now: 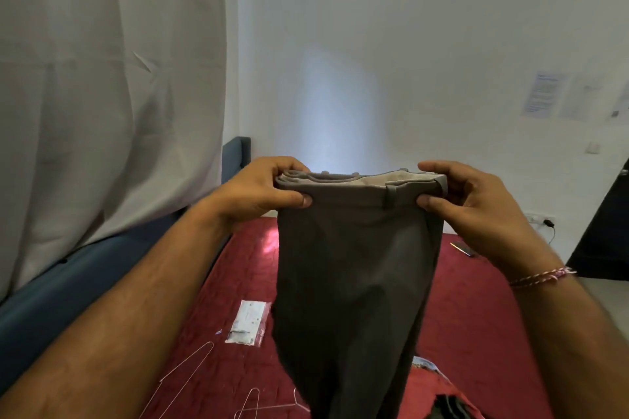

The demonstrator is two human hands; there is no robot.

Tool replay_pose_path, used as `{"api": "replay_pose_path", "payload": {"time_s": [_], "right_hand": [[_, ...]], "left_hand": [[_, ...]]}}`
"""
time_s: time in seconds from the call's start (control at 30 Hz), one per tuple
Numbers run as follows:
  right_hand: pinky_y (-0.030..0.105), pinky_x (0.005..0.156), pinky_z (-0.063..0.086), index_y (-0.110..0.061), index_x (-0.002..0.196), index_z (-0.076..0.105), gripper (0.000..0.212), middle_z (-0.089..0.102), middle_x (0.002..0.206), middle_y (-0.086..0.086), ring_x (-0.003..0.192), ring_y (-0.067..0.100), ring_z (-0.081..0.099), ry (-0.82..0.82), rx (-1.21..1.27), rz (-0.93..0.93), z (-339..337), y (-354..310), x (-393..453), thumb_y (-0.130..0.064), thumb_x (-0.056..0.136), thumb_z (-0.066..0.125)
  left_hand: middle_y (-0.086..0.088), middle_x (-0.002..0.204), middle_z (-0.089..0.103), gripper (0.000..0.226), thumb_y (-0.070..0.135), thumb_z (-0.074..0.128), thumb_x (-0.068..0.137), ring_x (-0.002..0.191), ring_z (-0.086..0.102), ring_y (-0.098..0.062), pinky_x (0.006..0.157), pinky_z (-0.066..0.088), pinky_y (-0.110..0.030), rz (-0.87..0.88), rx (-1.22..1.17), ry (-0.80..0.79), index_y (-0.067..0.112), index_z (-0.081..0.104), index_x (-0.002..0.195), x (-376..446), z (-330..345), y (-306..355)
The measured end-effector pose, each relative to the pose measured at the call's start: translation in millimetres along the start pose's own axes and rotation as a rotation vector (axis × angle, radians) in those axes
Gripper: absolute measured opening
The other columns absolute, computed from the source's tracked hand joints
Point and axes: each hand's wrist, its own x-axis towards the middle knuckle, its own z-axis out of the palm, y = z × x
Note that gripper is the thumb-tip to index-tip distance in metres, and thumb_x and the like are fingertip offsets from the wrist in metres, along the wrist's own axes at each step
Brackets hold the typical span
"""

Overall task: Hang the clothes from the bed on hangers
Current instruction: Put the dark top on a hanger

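While the grey trousers (357, 282) hang in the air above the bed (476, 316), both hands keep them up by the waistband alone. At far left a pale curtain (102, 95) drops behind the blue bed frame (85, 275). Low on the red bedcover lie two thin wire hangers (190, 374), flat and untouched, with a small clear plastic packet (246, 321) just beyond them. The left hand (258, 190) pinches the left end of the waistband, thumb in front and fingers curled over the top edge. The trousers look folded leg on leg, their long axis running straight down from the waistband, and the lower ends fall out of sight below the frame. The right hand (476, 204) has the same clamped grip on the right end, a thread bracelet (544, 277) at its wrist. Further right a dark phone-like object (464, 248) rests on the bedcover, and papers (544, 95) are stuck to the white wall.

The hangers lie below and to the left of the garment, nearer the left hand. By my reading, that hand would have to release the waistband and reach down for one while the right keeps the trousers hanging.
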Motion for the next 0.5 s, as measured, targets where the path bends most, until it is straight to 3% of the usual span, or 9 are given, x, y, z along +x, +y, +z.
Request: {"api": "replay_pose_path", "payload": {"time_s": [0.07, 0.17, 0.23, 0.33, 0.5], "right_hand": [[0.033, 0.091, 0.061, -0.025, 0.124, 0.068, 0.043, 0.076, 0.112, -0.001, 0.102, 0.009, 0.073, 0.049, 0.014, -0.005, -11.7, -3.0, 6.6, -0.005, 0.087, 0.077], [0.042, 0.073, 0.065, -0.024, 0.123, 0.064, 0.038, 0.077, 0.104, 0.006, 0.089, 0.027, 0.076, 0.103, 0.183, -0.037, -26.8, -16.3, 12.9, -0.012, 0.089, 0.074], [0.037, 0.063, 0.063, -0.025, 0.122, 0.06, 0.041, 0.076, 0.103, 0.01, 0.08, 0.028, 0.076, 0.162, 0.287, -0.089, -38.3, -29.9, 19.3, -0.027, 0.084, 0.074], [0.034, 0.063, 0.062, -0.027, 0.118, 0.059, 0.055, 0.076, 0.1, 0.014, 0.08, 0.027, 0.076, 0.219, 0.449, -0.199, -55.4, -60.7, 31.2, -0.048, 0.073, 0.084], [0.03, 0.057, 0.061, -0.024, 0.117, 0.057, 0.039, 0.077, 0.091, 0.01, 0.072, 0.021, 0.075, 0.248, 0.615, -0.278, -89.7, -88.6, 71.9, -0.025, 0.08, 0.067]], "left_hand": [[-0.011, 0.106, 0.075, 0.037, 0.023, 0.09, 0.067, 0.103, 0.071, -0.025, 0.093, 0.058, -0.042, 0.027, -0.181, 0.104, 0.021, 0.079, 0.102, 4.7, 6.7, 11.8], [-0.013, 0.106, 0.076, 0.041, 0.032, 0.087, 0.068, 0.101, 0.073, -0.026, 0.084, 0.06, -0.034, 0.119, -0.257, 0.21, 0.017, 0.078, 0.106, 10.6, 12.1, 41.0], [-0.011, 0.098, 0.076, 0.039, 0.037, 0.084, 0.068, 0.091, 0.073, -0.023, 0.076, 0.06, -0.03, 0.188, -0.232, 0.282, 0.016, 0.079, 0.101, 18.0, 13.0, 69.2], [-0.011, 0.091, 0.076, 0.034, 0.033, 0.086, 0.064, 0.08, 0.071, -0.021, 0.067, 0.06, -0.028, 0.273, -0.244, 0.352, 0.018, 0.08, 0.093, 29.9, 12.3, 116.5], [-0.016, 0.095, 0.076, 0.042, 0.025, 0.082, 0.071, 0.079, 0.072, -0.023, 0.064, 0.06, -0.028, 0.295, -0.284, 0.293, 0.006, 0.075, 0.108, 59.2, -3.1, 171.9]]}}
